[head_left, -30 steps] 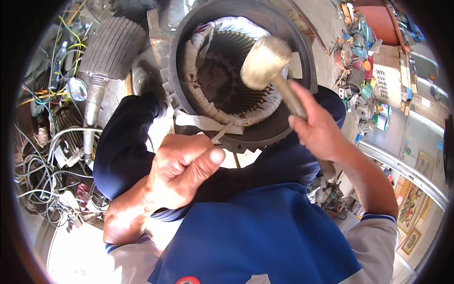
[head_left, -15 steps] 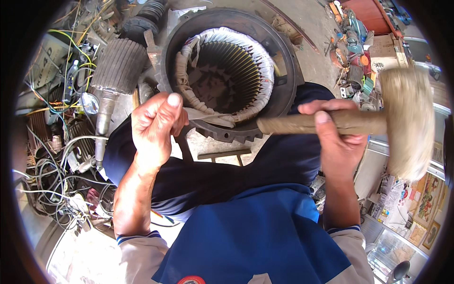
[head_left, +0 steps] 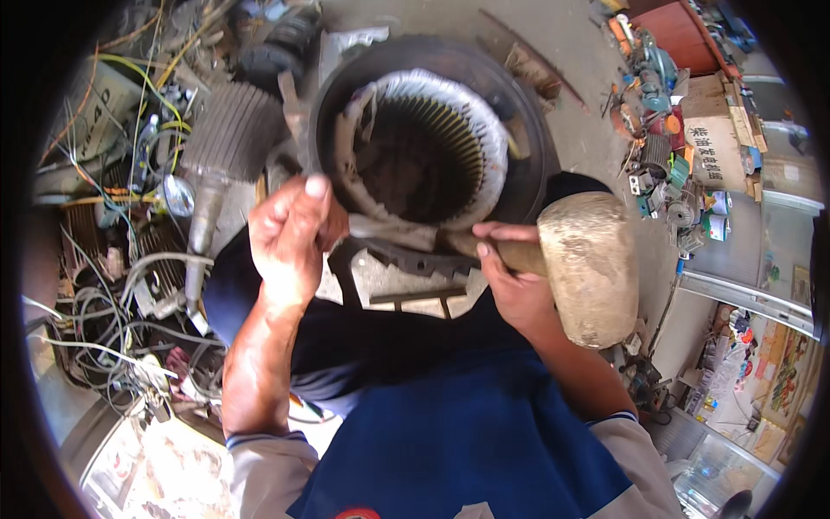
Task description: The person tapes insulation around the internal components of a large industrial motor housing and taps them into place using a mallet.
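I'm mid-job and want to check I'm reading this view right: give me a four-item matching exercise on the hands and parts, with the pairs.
Things:
1. Mallet
2. Rotor
3. Wrapped ring
4. Left hand

Places and states:
A. White, inside the dark round housing
B. Gripped by its handle in the right hand
C. Fingers curled, close to the housing's near left edge
D. Grooved, with a shaft, left of the housing

Right pairs: 1-B, 2-D, 3-A, 4-C
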`<action>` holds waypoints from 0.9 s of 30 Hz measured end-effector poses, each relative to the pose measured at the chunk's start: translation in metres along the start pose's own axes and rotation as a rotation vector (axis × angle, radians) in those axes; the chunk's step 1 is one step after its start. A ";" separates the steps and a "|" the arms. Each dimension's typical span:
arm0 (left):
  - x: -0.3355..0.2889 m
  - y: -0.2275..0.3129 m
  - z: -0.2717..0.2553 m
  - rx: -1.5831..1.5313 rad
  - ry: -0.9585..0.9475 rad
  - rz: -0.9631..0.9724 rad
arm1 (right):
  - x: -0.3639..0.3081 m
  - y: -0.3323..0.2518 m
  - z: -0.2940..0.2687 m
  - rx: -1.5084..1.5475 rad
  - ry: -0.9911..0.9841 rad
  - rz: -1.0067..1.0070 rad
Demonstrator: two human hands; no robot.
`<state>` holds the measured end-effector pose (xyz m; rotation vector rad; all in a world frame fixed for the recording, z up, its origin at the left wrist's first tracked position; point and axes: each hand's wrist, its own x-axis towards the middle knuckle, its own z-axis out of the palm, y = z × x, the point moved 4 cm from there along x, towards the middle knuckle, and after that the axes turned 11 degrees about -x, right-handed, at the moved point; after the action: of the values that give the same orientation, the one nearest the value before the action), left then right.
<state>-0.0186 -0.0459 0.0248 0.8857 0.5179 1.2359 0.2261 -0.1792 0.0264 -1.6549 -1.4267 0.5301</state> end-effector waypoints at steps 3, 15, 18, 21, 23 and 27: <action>-0.001 0.002 -0.004 0.016 0.010 0.014 | 0.010 -0.008 -0.002 0.015 -0.003 -0.080; 0.008 0.000 -0.016 0.121 0.083 -0.046 | 0.103 -0.029 -0.054 -0.410 0.278 -0.108; 0.006 0.002 -0.023 0.083 0.087 -0.036 | 0.143 -0.027 -0.075 -0.568 0.170 0.193; 0.008 -0.002 -0.024 0.068 0.058 -0.028 | 0.156 0.018 -0.083 -0.752 0.044 0.341; 0.009 -0.005 -0.023 0.066 0.057 -0.028 | 0.154 0.053 -0.087 -0.881 0.005 0.406; 0.013 -0.006 -0.020 0.117 0.058 -0.031 | 0.148 0.109 -0.083 -0.957 0.011 0.394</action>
<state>-0.0269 -0.0281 0.0098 0.9390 0.6532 1.2156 0.3907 -0.0640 0.0128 -2.7158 -1.4361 0.0022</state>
